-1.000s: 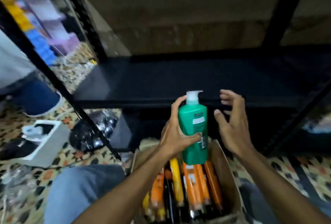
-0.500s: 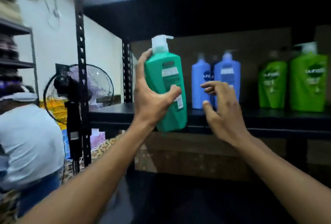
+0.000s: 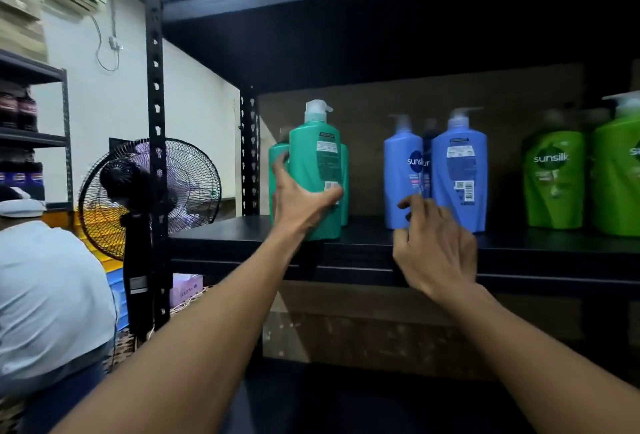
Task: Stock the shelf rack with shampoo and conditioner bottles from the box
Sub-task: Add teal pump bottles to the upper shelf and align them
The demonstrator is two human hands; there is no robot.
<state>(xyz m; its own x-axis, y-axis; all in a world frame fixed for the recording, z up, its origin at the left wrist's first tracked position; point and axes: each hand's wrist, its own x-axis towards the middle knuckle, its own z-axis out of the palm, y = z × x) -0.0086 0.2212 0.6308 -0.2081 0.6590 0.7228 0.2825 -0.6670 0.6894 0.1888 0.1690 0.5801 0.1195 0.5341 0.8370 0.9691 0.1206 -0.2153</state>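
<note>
Left grip [image 3: 304,206] is holding a teal bottle [image 3: 311,170] on the shelf [image 3: 225,236].
White-pumped, back label facing near, the bottle is standing upright at the near edge; the right grip [image 3: 436,250] is hovering loosely curled, holding nothing.

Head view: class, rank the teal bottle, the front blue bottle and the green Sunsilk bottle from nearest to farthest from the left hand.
1. Teal bottle: gripped by the left hand, at the left end of the shelf.
2. Front blue bottle: mid-shelf, to the right.
3. Green Sunsilk bottle: farther right.
</note>
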